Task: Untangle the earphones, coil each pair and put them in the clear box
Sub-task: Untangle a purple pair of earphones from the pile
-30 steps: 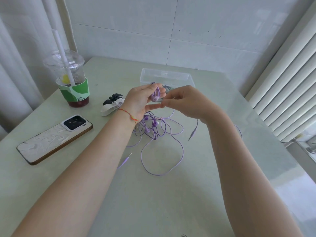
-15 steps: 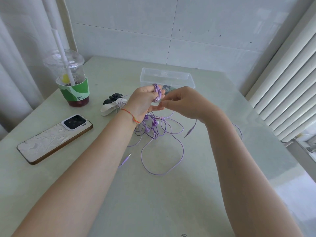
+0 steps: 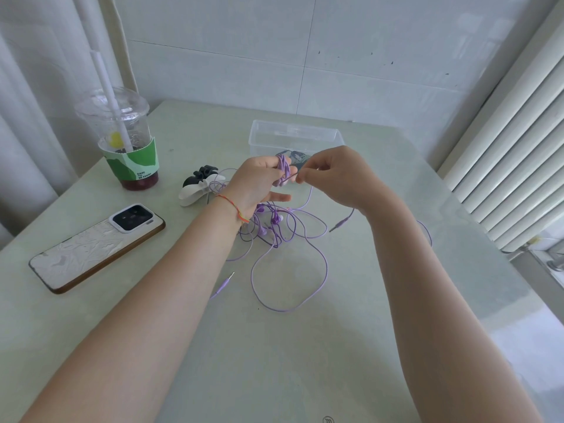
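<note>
My left hand [image 3: 259, 181] holds a coil of purple earphone cable [image 3: 284, 169] wound around its fingers, raised above the table. My right hand [image 3: 338, 178] pinches the free strand of that cable just right of the coil. The strand runs down to a jack plug [image 3: 340, 224] hanging under my right wrist. A tangle of more purple earphones [image 3: 274, 227] lies on the table below both hands, with a large loop [image 3: 290, 285] and another plug [image 3: 224, 283] toward me. The clear box [image 3: 294, 137] stands just behind my hands, with something dark inside it.
A plastic drink cup [image 3: 122, 138] with a straw stands at the back left. A phone [image 3: 97, 247] lies face down at the left. A black and a white hair clip [image 3: 198, 186] lie between cup and tangle. A radiator [image 3: 518, 148] lines the right side.
My right hand has carried the strand around my left fingers, adding to the coil. The hanging plug has risen slightly and the loose cable below has shortened.
</note>
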